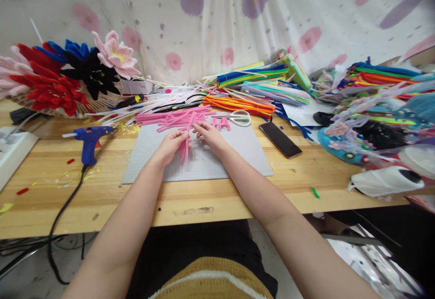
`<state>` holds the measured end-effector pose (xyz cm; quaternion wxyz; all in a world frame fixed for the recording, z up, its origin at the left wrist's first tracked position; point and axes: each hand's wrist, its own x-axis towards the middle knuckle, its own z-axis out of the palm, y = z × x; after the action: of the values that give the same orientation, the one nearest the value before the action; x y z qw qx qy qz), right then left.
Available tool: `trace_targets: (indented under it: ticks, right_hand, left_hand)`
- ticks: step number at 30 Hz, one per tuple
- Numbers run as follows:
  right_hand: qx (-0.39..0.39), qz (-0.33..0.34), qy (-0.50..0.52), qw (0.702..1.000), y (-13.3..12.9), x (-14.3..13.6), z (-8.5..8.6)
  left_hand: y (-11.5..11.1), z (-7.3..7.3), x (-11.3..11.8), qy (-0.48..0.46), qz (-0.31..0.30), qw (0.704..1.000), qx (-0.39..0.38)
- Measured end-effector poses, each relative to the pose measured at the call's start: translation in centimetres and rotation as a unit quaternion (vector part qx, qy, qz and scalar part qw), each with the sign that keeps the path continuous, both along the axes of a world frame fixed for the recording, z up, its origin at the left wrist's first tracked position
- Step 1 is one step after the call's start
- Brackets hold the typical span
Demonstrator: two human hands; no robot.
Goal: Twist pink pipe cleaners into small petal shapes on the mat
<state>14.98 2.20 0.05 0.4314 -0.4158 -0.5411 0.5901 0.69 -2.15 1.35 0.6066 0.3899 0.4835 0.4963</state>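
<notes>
My left hand is closed around a small bunch of pink pipe cleaners, whose lower ends hang below the fingers and whose upper end slants up between my hands. Right beside that upper end is my right hand, its fingers stretched out and slightly apart; whether a fingertip touches the bunch is unclear. Both hands are over a grey cutting mat. Behind them lies a pile of loose pink pipe cleaners. Bent pink pieces rest near white-handled scissors.
A blue glue gun stands on the left, its cord running over the table edge. To the right are a phone and a white roll. Orange pipe cleaners and other coloured bundles line the back. Fuzzy flowers fill the left corner.
</notes>
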Motion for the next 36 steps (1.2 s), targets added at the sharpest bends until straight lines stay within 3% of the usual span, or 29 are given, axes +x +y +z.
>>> trace_targets:
  ticks: [3, 7, 14, 21, 30, 36]
  right_hand:
    - [-0.024, 0.05, 0.031, 0.998, 0.1, 0.1, -0.3]
    - [-0.066, 0.035, 0.095, 0.993, 0.1, -0.3, -0.5]
    - [-0.149, -0.054, 0.183, 0.97, 0.6, -0.9, 0.0]
    - [-0.169, -0.109, 0.2, 0.959, 1.1, -0.9, 0.6]
    - [-0.147, 0.003, 0.176, 0.973, 0.9, -0.6, -0.2]
    - [-0.141, 0.003, 0.162, 0.977, 0.5, -0.2, 0.2]
  left_hand:
    - [-0.3, 0.1, 0.4, 0.01, -0.039, 0.999, -0.012]
    - [-0.4, 0.2, 0.8, -0.02, -0.065, 0.997, -0.046]
    - [-0.4, 0.5, 2.1, -0.012, 0.019, 0.999, -0.036]
    - [-0.2, 0.7, 2.9, -0.013, 0.022, 0.999, -0.021]
    - [-0.2, 0.1, 1.6, -0.051, -0.027, 0.996, -0.07]
    - [0.1, 0.2, 1.3, -0.027, 0.015, 0.997, -0.067]
